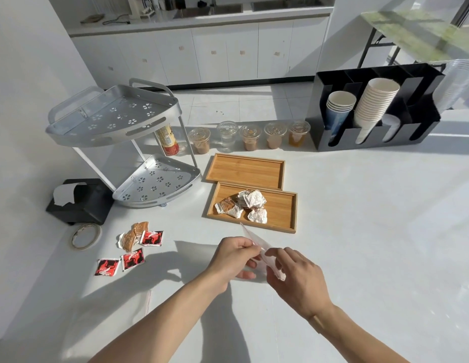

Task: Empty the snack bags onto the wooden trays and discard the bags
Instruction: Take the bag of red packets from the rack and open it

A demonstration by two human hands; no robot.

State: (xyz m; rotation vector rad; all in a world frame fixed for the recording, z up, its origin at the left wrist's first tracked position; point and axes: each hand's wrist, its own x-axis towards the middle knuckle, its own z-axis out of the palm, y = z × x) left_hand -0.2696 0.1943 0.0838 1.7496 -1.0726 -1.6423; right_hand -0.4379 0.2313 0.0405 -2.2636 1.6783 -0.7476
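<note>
Both hands hold a clear plastic snack bag (250, 235) just in front of the near wooden tray (279, 217). My left hand (234, 258) pinches its upper edge and my right hand (296, 276) grips its lower end. On the near tray lie several white and brown wrapped snacks (247, 205). The far wooden tray (245, 170) has nothing on it. To the left on the table sit loose red and brown snack packets (131, 247). Another clear bag (139, 302) lies flat by my left forearm.
A two-tier metal rack (118, 127) stands at the left, with a black tissue box (80, 201) and a tape roll (85, 235) near it. Several lidded drink cups (250, 136) line up behind the trays. A black cup holder (372, 106) stands at the right.
</note>
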